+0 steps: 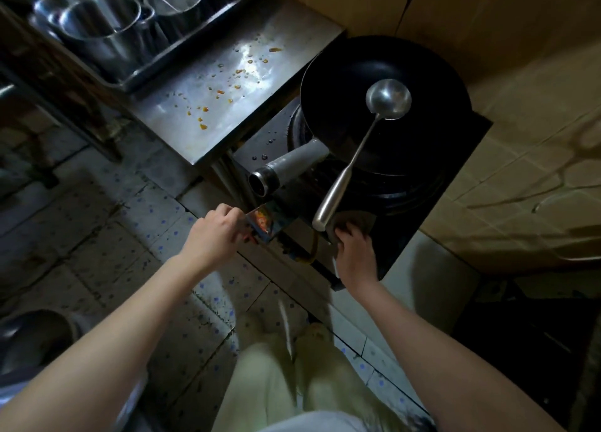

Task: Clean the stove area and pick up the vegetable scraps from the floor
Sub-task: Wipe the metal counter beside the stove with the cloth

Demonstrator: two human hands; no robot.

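Observation:
A black stove (439,184) carries a black wok (432,106) with a grey handle, and a steel ladle (388,98) lies in the wok. The steel counter (227,83) left of the stove is spattered with orange bits of sauce and food. My left hand (214,233) pinches a small colourful packet (264,223) at the stove's front left corner. At the front edge of the stove my right hand (356,256) curls its fingers on what looks like a grey cloth (354,218), just below the ladle's handle end. No scraps stand out on the tiled floor (136,236).
A tray (153,64) of steel pots stands at the back left of the counter. A steel bowl (35,337) sits on the floor at the lower left. A tiled wall (520,139) runs along the right. My legs in pale trousers stand close to the stove.

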